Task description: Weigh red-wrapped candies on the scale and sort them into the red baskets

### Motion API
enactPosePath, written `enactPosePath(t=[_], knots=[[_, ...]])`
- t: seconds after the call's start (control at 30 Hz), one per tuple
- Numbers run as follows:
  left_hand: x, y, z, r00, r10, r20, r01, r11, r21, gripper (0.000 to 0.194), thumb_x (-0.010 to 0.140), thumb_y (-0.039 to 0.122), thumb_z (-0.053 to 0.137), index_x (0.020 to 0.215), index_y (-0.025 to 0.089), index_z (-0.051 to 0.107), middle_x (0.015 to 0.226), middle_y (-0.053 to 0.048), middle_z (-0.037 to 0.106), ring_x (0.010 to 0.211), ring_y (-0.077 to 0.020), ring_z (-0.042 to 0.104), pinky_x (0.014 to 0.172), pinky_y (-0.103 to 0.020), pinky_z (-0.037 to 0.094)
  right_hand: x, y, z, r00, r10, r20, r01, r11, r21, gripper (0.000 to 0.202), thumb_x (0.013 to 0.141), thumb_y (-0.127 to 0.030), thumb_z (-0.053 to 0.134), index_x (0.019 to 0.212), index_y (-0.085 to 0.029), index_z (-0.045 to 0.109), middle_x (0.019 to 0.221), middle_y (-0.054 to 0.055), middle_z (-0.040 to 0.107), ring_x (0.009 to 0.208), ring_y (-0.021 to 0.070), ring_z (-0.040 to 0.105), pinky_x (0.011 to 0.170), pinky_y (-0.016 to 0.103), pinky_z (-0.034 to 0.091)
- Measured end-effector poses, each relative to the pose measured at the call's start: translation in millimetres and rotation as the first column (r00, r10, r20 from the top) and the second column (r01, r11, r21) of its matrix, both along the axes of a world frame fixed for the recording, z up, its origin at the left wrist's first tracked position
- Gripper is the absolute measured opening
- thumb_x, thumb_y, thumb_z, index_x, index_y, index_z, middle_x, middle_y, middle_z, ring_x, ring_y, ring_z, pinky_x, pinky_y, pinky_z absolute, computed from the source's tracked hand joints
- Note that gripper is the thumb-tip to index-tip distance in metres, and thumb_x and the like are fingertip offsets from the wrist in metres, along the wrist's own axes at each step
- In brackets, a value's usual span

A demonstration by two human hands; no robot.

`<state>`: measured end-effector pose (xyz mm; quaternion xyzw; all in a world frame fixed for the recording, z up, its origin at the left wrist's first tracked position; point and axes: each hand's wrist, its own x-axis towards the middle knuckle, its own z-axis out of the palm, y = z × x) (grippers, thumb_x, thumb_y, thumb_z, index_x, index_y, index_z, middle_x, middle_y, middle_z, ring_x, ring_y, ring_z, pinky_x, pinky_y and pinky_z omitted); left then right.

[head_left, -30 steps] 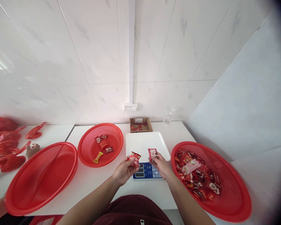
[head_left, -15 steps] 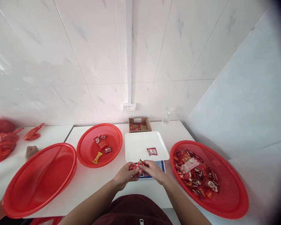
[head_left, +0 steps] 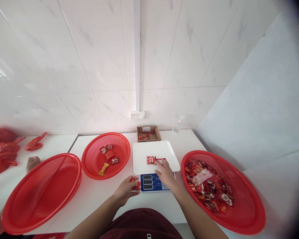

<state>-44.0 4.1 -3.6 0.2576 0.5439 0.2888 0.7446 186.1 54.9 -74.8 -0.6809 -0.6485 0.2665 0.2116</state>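
Observation:
My left hand [head_left: 126, 190], in front of the scale, is closed round a small red candy packet [head_left: 135, 183]. On the white weighing tray [head_left: 142, 147] lie two red-and-white candy packets side by side. The left packet [head_left: 151, 160] shows in full, while fingers partly cover the right packet [head_left: 160, 160]. My right hand [head_left: 166, 173] reaches over the tray's front edge, its fingers spread and touching or just above that right packet. Below the tray, the scale's blue panel [head_left: 151, 182] with its dark displays shows between my hands.
A red basket [head_left: 257, 212] heaped with wrapped candies stands on the right. Left of the tray, another red basket [head_left: 89, 146] holds several candies; farther left is a large red basket [head_left: 52, 186]. A cardboard box [head_left: 153, 137], clear bottle [head_left: 176, 126], red bags [head_left: 2, 152] and another person's hand [head_left: 33, 162] are behind.
My hands have moved apart. A second packet now lies on the tray beside the first, under my right hand. My left hand has shifted left and down with a packet, uncovering the scale's panel.

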Motion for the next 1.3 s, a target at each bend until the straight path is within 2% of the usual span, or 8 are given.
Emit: enactPosePath(t=[0.13,0.3,0.57,0.77,0.93,1.03,1.17,1.3], knots=[[-1,0,0.5,1.000,-0.014,-0.004,0.014,1.000,0.010,0.036,0.064,0.033,0.071,0.091,0.019,0.050,0.083,-0.002,0.063,0.073,-0.0135,0.061,0.077,-0.033,0.045,-2,13,-3.2,0.991,0.094,0.101,-0.083,0.991,-0.108,0.056,0.081,-0.023,0.050,0.137,-0.019,0.044,0.151,0.010,0.026,0.140,0.0309,0.015,0.111,0.046,0.021],[-1,-1,4.3,0.999,-0.038,-0.012,0.038,0.997,0.063,0.037,0.063,0.033,0.071,0.088,0.021,0.047,0.081,0.000,0.062,0.076,-0.0142,0.061,0.074,-0.032,0.045,-9,26,13.3,1.000,0.016,-0.008,-0.016,1.000,0.024,0.055,0.081,-0.024,0.048,0.135,-0.015,0.045,0.150,0.011,0.028,0.140,0.0279,0.016,0.112,0.044,0.020],[11,-4,-6.0,0.930,-0.228,-0.287,0.299,0.925,0.235,0.019,0.068,0.028,0.065,0.076,0.018,0.051,0.062,0.002,0.060,0.056,-0.0110,0.052,0.056,-0.025,0.038,-51,-42,56.4,0.817,0.335,-0.469,-0.393,0.919,-0.027,0.025,0.076,-0.037,0.060,0.095,-0.023,0.069,0.093,0.006,0.070,0.084,0.0212,0.062,0.077,0.033,0.047],[15,-1,-3.8,0.934,-0.194,-0.299,0.268,0.935,0.233,0.020,0.070,0.030,0.063,0.083,0.019,0.052,0.064,0.001,0.063,0.055,-0.0113,0.051,0.056,-0.025,0.036,-36,-41,44.8,0.814,-0.013,-0.580,-0.151,0.961,-0.233,0.014,0.072,-0.034,0.060,0.071,-0.020,0.061,0.060,0.000,0.063,0.053,0.0151,0.055,0.052,0.028,0.042],[7,1,-0.7,0.949,-0.203,-0.243,0.250,0.950,0.185,0.026,0.069,0.034,0.064,0.088,0.018,0.054,0.072,-0.001,0.064,0.063,-0.0123,0.054,0.061,-0.026,0.039,1,-17,19.7,0.716,-0.300,-0.631,0.175,0.951,-0.254,0.027,0.076,-0.039,0.053,0.091,-0.019,0.062,0.078,0.005,0.066,0.069,0.0191,0.063,0.067,0.034,0.050],[3,0,-2.2,0.944,-0.227,-0.238,0.270,0.948,0.166,0.028,0.069,0.036,0.064,0.088,0.018,0.054,0.075,-0.002,0.063,0.066,-0.0128,0.054,0.063,-0.027,0.040,14,-8,7.0,0.817,-0.278,-0.506,0.246,0.961,-0.130,0.043,0.077,-0.033,0.051,0.118,-0.020,0.056,0.103,0.009,0.065,0.085,0.0217,0.063,0.080,0.039,0.050],[2,-2,-6.7,0.918,-0.279,-0.282,0.324,0.937,0.129,0.031,0.068,0.038,0.062,0.090,0.018,0.053,0.078,-0.001,0.062,0.068,-0.0125,0.054,0.066,-0.028,0.041,9,1,-6.5,0.982,-0.077,-0.175,0.097,0.990,0.106,0.044,0.077,-0.020,0.049,0.119,-0.017,0.058,0.126,0.013,0.055,0.115,0.0254,0.052,0.099,0.043,0.040],[2,-2,-5.5,0.906,-0.308,-0.291,0.356,0.926,0.126,0.035,0.067,0.041,0.062,0.092,0.018,0.053,0.080,-0.001,0.062,0.070,-0.0128,0.054,0.067,-0.028,0.042,-8,15,-11.5,0.998,0.060,0.005,-0.060,0.995,0.077,0.047,0.074,-0.013,0.052,0.121,-0.012,0.059,0.134,0.016,0.050,0.126,0.0274,0.043,0.105,0.042,0.035]])
